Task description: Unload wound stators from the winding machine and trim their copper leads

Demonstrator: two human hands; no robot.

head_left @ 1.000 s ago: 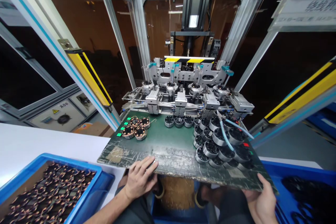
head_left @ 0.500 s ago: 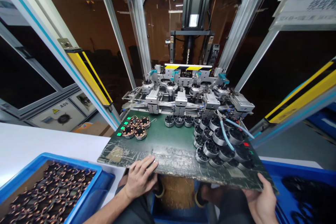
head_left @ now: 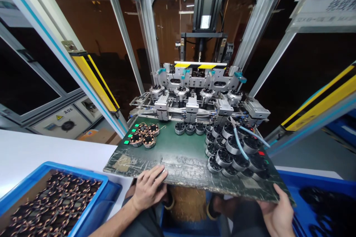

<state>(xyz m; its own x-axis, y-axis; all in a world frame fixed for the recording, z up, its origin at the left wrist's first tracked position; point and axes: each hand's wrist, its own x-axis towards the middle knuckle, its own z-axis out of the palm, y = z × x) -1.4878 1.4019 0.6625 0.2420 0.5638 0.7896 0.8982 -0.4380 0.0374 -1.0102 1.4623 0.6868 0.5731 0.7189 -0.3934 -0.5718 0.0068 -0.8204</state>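
My left hand (head_left: 147, 189) rests on the near edge of a worn green work board (head_left: 180, 155), fingers stretched out and holding nothing. My right hand (head_left: 278, 213) lies at the board's near right corner, thumb on top of the edge and fingers under it. Several copper-wound stators (head_left: 144, 135) sit at the board's far left. A crowd of bare grey stators (head_left: 230, 150) fills its right side, and three more (head_left: 190, 128) stand in a row at the back. Behind the board stands the winding machine's head (head_left: 198, 77) over four stations.
A blue bin (head_left: 52, 200) of wound stators is at the lower left on a white table (head_left: 33, 152). Another blue bin (head_left: 322, 200) with dark parts is at the lower right. Yellow light-curtain bars (head_left: 94, 81) flank the machine opening. Blue hoses (head_left: 241, 139) cross the bare stators.
The machine's head with the yellow-black bar dipped down half a second ago and is back up now. Both hands have stayed in place.
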